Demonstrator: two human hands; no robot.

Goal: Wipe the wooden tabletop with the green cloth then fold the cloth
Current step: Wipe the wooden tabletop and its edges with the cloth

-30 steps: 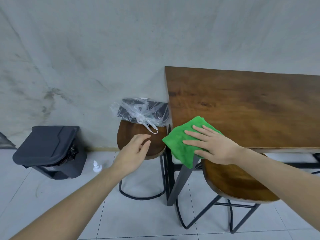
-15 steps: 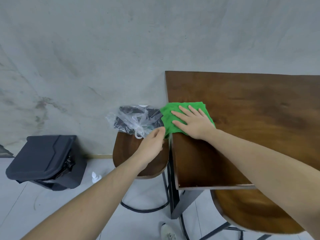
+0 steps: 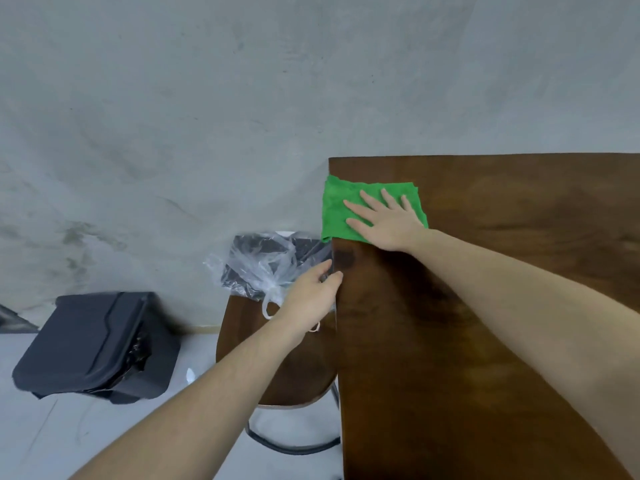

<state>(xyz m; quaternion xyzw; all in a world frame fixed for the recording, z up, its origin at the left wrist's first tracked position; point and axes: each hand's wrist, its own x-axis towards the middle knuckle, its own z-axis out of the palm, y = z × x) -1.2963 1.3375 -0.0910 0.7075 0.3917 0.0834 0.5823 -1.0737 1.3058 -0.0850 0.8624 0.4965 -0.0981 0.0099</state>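
Left hand (image 3: 311, 296): rested at the tabletop's left edge, fingers loosely bent, holding nothing; thumb tip touched the edge. A second ago it hung clear of the table over the stool, so it had come in to brace.
Wooden tabletop (image 3: 485, 341): filled the near right of the view; dark knot just beside the left hand.
Stool (image 3: 277, 368): left of the table, round wooden seat, touching or just under the table edge, can't tell which.
Plastic bag (image 3: 263, 265): clear, on the far part of the stool seat, dark item inside.
Bin (image 3: 97, 344): black, on the floor, far left, well apart from the table.
Right hand (image 3: 388, 220): flat on the cloth, fingers straight and spread, pressing down, not gripping.
Green cloth (image 3: 339, 209): on the far left corner of the tabletop, left edge hanging slightly over the side.
Change: cloth and right hand went from the near left corner to the far left corner within the last second, one stroke along the left edge.
Task meaning: wiping stage, likely early; the rest of the top rightward probably still needed passes; folding not begun.
Risk: cloth overhanging the edge could slip off on the next stroke.
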